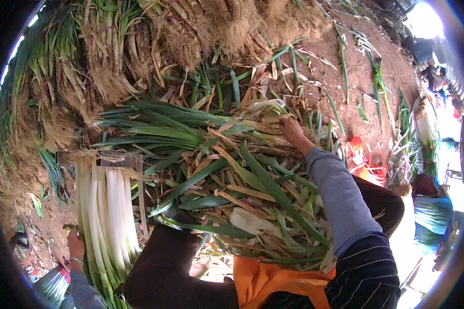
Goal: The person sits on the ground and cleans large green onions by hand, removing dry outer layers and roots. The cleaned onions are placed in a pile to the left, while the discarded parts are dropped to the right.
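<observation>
My right hand (292, 133) reaches to the root end of an unpeeled pile of long green onions (251, 137), and its fingers curl onto a stalk there. Their green leaves (154, 127) point left, and dry husk clings to the stalks. On the left, peeled white onion stalks (106, 208) lie side by side, with their roots over a dark flat bar (120, 159). My left hand (76, 244) rests against the outer left side of these white stalks; its fingers are partly hidden, so its grip is unclear.
Stripped leaves and husks (255, 201) heap up before me, over an orange cloth (270, 278). Unpeeled onion bundles with bushy roots (232, 31) line the back. Brown ground (371, 77) carries scattered leaves. At right are a red net bag (361, 162) and a tied onion bundle (426, 135).
</observation>
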`<state>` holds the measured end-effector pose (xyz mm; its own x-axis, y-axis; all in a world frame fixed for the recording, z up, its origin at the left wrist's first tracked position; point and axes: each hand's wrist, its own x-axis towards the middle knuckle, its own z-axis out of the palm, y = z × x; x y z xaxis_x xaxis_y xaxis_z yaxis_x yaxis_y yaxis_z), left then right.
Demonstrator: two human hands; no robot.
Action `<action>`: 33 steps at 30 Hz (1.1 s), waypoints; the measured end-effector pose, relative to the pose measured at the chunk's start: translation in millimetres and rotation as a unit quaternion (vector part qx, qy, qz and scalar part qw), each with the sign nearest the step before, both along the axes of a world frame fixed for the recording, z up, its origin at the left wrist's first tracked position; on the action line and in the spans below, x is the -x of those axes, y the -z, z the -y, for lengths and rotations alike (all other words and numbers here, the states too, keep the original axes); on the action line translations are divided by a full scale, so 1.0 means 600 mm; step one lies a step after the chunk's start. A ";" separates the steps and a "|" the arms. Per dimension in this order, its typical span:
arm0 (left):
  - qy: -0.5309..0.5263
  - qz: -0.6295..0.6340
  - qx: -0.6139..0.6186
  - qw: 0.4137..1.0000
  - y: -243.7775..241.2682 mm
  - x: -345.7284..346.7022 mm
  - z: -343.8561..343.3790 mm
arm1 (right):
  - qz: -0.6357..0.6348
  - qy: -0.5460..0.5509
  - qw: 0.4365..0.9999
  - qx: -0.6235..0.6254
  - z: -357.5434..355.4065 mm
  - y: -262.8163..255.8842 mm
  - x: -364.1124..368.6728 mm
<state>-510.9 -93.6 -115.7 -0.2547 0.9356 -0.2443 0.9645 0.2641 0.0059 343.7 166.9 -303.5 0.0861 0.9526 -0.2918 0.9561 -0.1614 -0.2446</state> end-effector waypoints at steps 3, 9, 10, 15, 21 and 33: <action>-0.033 -0.022 0.021 0.999 -0.003 -0.006 -0.011 | 0.033 -0.040 0.995 0.083 -0.013 0.028 0.005; -0.039 -0.006 -0.001 0.999 -0.002 -0.025 -0.014 | 0.085 -0.167 0.969 0.164 -0.002 -0.034 0.011; -0.043 0.003 0.009 0.999 -0.004 -0.027 -0.019 | 0.070 -0.193 0.966 0.156 0.010 -0.050 0.010; -0.035 0.072 -0.033 0.996 -0.025 -0.051 -0.035 | -0.028 -0.258 0.961 0.094 0.125 -0.138 0.014; 0.080 0.253 -0.036 0.964 -0.132 -0.408 -0.180 | -0.188 -0.137 0.971 0.059 0.337 -0.337 0.025; -0.077 0.857 0.079 0.504 -0.154 -0.971 -0.114 | -0.279 0.006 0.958 -0.065 0.660 -0.536 0.029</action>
